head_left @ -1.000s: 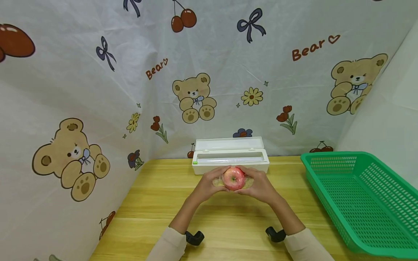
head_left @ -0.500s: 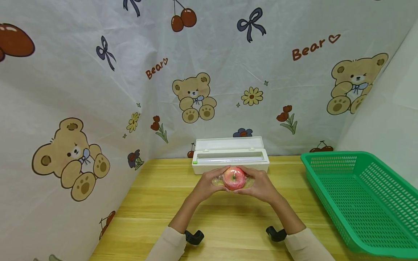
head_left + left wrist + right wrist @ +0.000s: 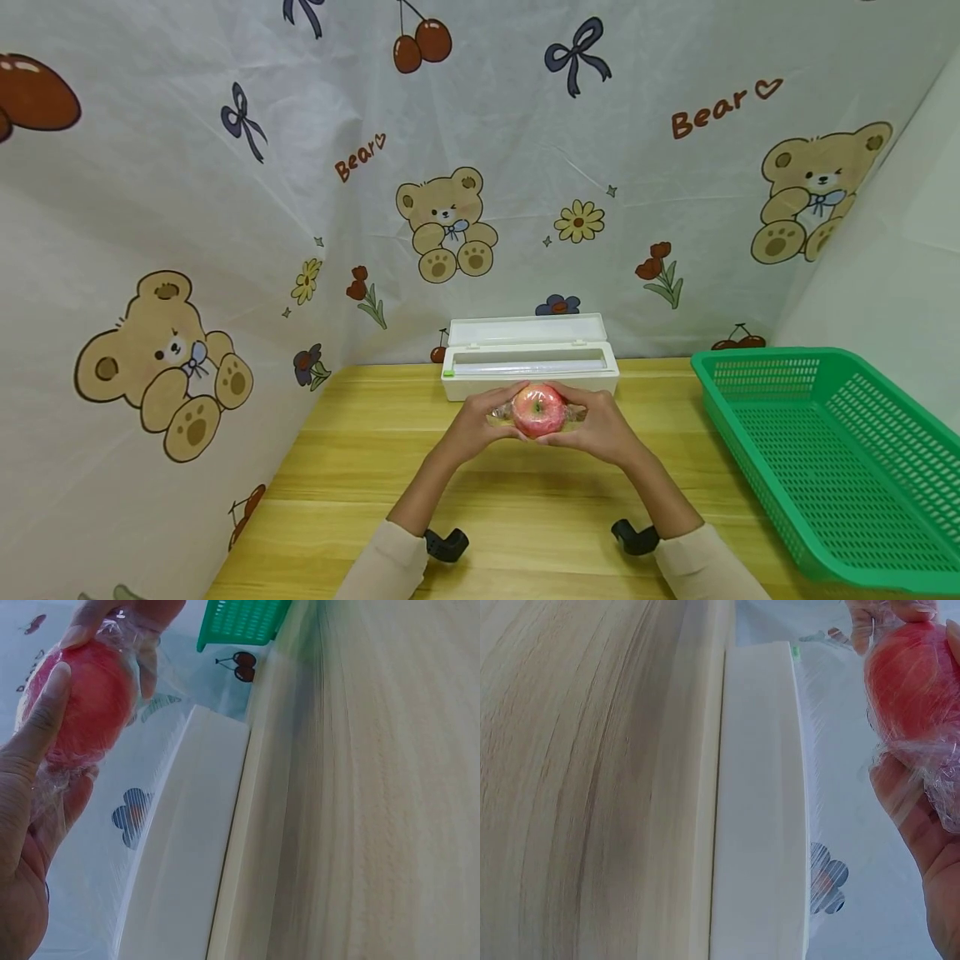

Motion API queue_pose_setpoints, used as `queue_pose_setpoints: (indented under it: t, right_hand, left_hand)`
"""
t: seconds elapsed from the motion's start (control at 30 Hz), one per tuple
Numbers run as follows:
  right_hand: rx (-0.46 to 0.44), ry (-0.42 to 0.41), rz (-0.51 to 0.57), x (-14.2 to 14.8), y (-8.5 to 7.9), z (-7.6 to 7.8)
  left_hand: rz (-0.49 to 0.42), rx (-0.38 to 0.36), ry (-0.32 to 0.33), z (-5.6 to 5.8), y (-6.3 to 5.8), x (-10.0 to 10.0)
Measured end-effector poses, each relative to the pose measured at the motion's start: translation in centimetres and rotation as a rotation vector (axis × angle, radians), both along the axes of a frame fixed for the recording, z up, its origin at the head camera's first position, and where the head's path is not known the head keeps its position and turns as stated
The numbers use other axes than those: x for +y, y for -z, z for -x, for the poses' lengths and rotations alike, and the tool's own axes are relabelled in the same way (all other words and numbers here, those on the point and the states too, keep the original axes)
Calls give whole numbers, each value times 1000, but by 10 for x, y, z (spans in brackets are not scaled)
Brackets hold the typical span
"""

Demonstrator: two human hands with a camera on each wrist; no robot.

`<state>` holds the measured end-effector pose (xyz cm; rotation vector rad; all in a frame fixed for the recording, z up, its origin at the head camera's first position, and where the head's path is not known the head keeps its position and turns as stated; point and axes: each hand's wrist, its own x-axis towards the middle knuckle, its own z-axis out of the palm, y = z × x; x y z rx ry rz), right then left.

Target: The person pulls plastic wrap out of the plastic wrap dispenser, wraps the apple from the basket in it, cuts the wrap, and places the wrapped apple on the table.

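Note:
A red apple wrapped in clear cling film is held up between both hands over the table. My left hand grips it from the left, thumb in front and fingers behind. From the right, my right hand holds it the same way. The film gathers into a crumpled bunch beside the apple at the left palm. In the right wrist view, more film bunches over the right fingers. Behind the apple stands a white cling film dispenser box with its lid raised and a roll inside.
A green plastic basket stands on the right of the wooden table. A white cloth printed with bears and flowers hangs behind and at the left. Black wrist devices sit near the sleeves.
Both hands stay in nearly the same place around the apple. The film at its two sides looks more bunched and shiny than before.

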<state>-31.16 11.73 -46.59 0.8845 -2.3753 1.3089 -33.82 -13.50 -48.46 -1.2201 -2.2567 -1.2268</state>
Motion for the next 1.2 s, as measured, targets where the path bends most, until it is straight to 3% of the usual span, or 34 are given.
queue_pose_setpoints:
  t: [0.3, 1.2]
  right_hand:
    - [-23, -39, 11, 2, 0, 1]
    - [-127, -76, 19, 2, 1, 0]
  left_hand:
    - [27, 11, 10, 0, -1, -1]
    - [22, -66, 49, -4, -3, -2]
